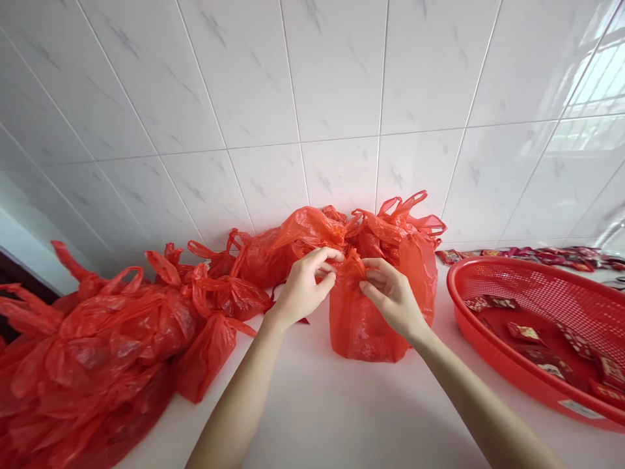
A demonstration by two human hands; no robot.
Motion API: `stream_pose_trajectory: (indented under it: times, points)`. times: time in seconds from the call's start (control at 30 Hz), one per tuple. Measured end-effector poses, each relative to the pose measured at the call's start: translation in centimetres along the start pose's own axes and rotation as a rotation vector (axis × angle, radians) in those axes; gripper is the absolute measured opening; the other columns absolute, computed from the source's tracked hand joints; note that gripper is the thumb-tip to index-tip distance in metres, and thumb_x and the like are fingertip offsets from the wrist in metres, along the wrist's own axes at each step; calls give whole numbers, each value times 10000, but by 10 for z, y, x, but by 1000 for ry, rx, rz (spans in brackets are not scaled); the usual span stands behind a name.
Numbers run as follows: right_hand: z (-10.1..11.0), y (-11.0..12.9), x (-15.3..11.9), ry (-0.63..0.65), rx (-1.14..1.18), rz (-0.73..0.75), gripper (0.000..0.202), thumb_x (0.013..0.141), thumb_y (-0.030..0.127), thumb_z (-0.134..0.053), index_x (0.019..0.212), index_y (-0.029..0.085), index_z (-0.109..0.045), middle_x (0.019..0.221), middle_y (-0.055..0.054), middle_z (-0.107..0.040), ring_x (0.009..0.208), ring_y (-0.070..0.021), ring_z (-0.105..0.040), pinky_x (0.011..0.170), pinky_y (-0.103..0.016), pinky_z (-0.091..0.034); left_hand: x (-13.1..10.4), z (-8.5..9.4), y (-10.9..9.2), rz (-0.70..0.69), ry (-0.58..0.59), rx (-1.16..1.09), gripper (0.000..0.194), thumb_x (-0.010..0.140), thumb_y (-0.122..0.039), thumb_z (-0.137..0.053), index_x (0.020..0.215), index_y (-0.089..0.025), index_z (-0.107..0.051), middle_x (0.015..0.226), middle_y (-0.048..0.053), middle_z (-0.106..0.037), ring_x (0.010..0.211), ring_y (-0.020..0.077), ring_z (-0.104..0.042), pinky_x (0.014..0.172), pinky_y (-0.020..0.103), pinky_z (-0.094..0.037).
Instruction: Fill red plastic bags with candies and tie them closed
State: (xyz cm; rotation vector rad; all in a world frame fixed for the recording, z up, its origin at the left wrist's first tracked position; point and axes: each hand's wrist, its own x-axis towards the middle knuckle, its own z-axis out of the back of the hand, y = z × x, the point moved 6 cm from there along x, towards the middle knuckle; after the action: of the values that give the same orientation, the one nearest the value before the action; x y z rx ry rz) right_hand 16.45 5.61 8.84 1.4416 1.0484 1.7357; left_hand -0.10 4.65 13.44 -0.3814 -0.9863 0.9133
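Note:
A red plastic bag (368, 326) stands upright on the white counter in front of me, its top gathered between my hands. My left hand (311, 281) is closed at the left side of the gathered top, thumb and fingers bent toward each other. From the other side, my right hand (389, 293) pinches the bag's top with thumb and fingers. The thin plastic hides most of what is inside the bag. Right behind it sit more red bags with loop handles (405, 218) sticking up.
A pile of tied red bags (97, 339) fills the left side. On the right, a red plastic basket (517, 264) holds several small wrapped packets (525, 332). More packets (541, 255) lie along the tiled wall (336, 78) behind it.

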Motion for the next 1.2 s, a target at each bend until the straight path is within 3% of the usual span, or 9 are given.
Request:
stream_pose_trajectory:
  times: [0.1,0.27,0.43,0.63,0.8,0.93,1.07,1.2]
  points:
    - [2,0,1,-29,72,-17,215,821,360,-701,935,216,-589,852,-27,-678,776,-186,-695,724,-334,-591,-1,-4,-5,-47,34,13,99,867,-190,-609,919,-208,-691,1143,67,-690,1040,212,-694,861,318,-587]
    - [2,2,1,-19,93,-23,223,820,408,-704,850,205,-619,858,-32,-663,770,-182,-672,738,-351,-594,-2,-11,-3,-24,63,61,265,868,-315,-702,1119,-231,-718,1230,75,-685,1188,244,-647,992,357,-541]
    - [2,5,1,-27,81,-8,227,831,421,-695,857,205,-632,866,-36,-677,764,-184,-672,706,-342,-594,0,-11,1,25,55,6,90,847,-278,-707,876,-212,-759,1024,58,-750,969,223,-708,896,342,-559]
    - [15,4,3,-129,70,-9,237,835,434,-702,871,204,-656,836,-37,-698,724,-182,-671,690,-335,-585,3,2,4,131,16,-147,122,769,-305,-763,726,-192,-745,845,39,-752,846,219,-694,834,336,-543]
    - [9,17,1,-13,8,53,198,855,396,-744,953,225,-721,1040,-50,-743,1013,-232,-684,939,-370,-541,4,-3,8,182,96,-356,112,724,-286,-775,717,-177,-752,823,32,-742,805,196,-674,775,310,-531]
    - [2,21,-1,81,82,38,187,873,393,-739,978,239,-755,1092,-41,-752,1085,-242,-668,1005,-378,-499,5,-10,7,147,150,-473,47,698,-226,-776,724,-189,-763,836,17,-752,777,173,-670,739,286,-524]
    - [6,14,0,76,216,-59,171,787,391,-820,840,235,-774,914,-22,-757,906,-211,-674,870,-343,-519,6,-10,6,139,142,-485,64,684,-207,-786,743,-193,-765,830,12,-754,751,164,-660,722,283,-515]
    - [15,4,3,-50,388,-145,183,670,346,-901,743,237,-773,750,13,-707,714,-136,-592,718,-277,-477,6,-3,12,186,63,-461,76,671,-222,-789,707,-177,-739,742,6,-707,714,161,-626,704,286,-500]
